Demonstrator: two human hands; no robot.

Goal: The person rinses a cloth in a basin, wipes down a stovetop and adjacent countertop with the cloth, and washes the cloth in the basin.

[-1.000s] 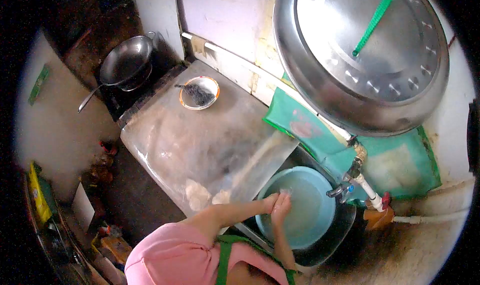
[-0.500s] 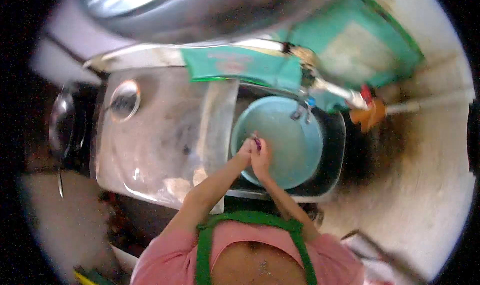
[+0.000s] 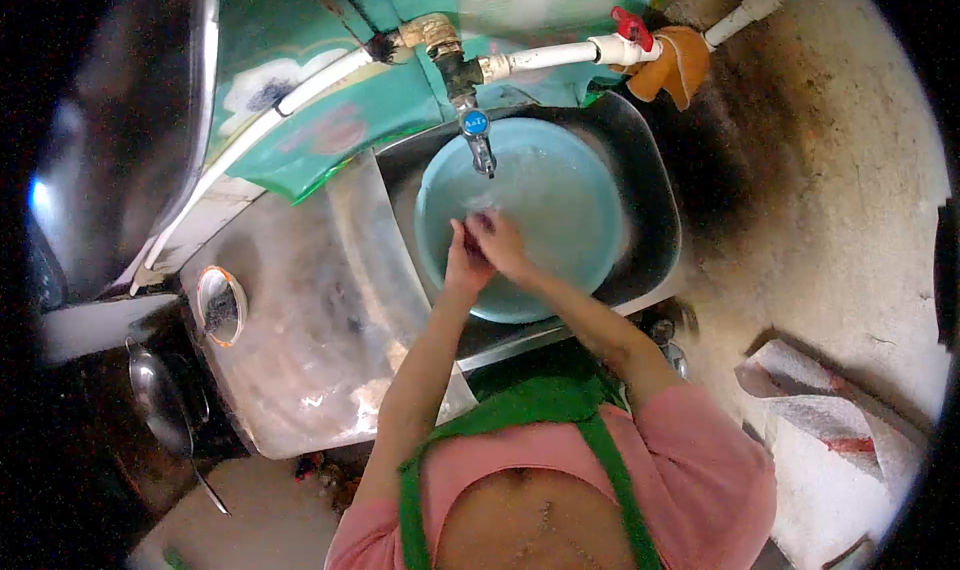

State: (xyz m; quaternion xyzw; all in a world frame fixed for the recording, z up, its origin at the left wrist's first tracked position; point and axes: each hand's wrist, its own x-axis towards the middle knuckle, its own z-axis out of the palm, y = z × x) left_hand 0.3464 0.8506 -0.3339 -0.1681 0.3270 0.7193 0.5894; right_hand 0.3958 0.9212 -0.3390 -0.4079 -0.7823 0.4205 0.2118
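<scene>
My left hand and my right hand are together above the left part of a light-blue basin. Between them, closed in the fingers of both, is a small purplish thing, mostly covered and too blurred to name. Cloudy water fills the basin, which sits in a metal sink. Just beyond my hands hangs a tap with a blue round badge; whether water runs from it is hard to tell.
Left of the sink, a metal drainboard carries a small orange-rimmed bowl. A pan and a ladle-like utensil lie farther left. White pipe with a red valve handle and an orange cloth runs behind.
My view has turned and shifted, bringing the tap and pipes fully into sight. Both hands are still together over the basin with the purplish thing, and my right hand now lies more across my left.
</scene>
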